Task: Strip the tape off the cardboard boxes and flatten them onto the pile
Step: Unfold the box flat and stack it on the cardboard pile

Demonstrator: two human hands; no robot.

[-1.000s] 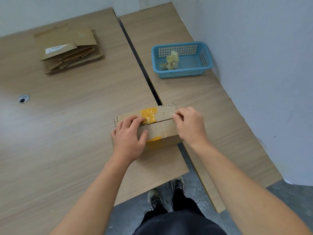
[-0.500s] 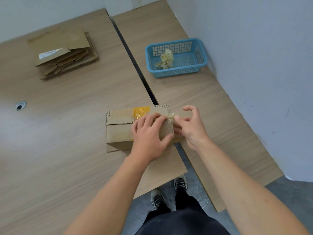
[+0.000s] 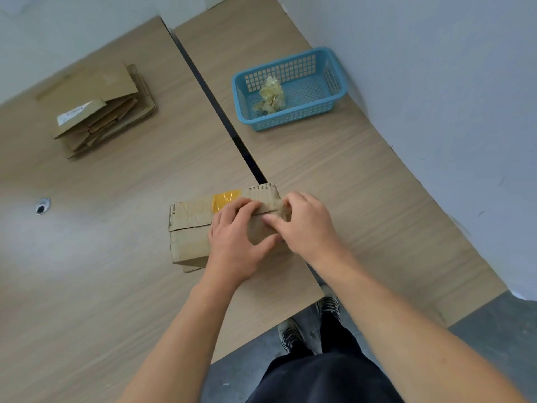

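pressing down on a small cardboard box [image 3: 191, 225], the left hand [image 3: 235, 242] lies flat over its near right part, fingers spread and only slightly curled, gripping nothing. box sits on the left table [image 3: 87, 257] close to the near edge, its right end by the dark gap between the two tables. right hand [image 3: 305, 225] at the box's right end, fingers curled in, thumb and fingertips pinched at the top corner; what is between them is too small to tell, maybe a tape end. strip of yellow tape [image 3: 226, 199] shows on the top flap, just beyond the left fingers. top flap edge shows corrugation at the far right. pile of flattened cardboard [image 3: 98, 112] lies far left on the same table, well apart from the box, one piece with a white label. blue basket [image 3: 334, 71] on the right table near the wall, holding a wad of crumpled tape [image 3: 270, 96]. round cable hole [image 3: 42, 206] in the left table. shoes and dark trousers below.
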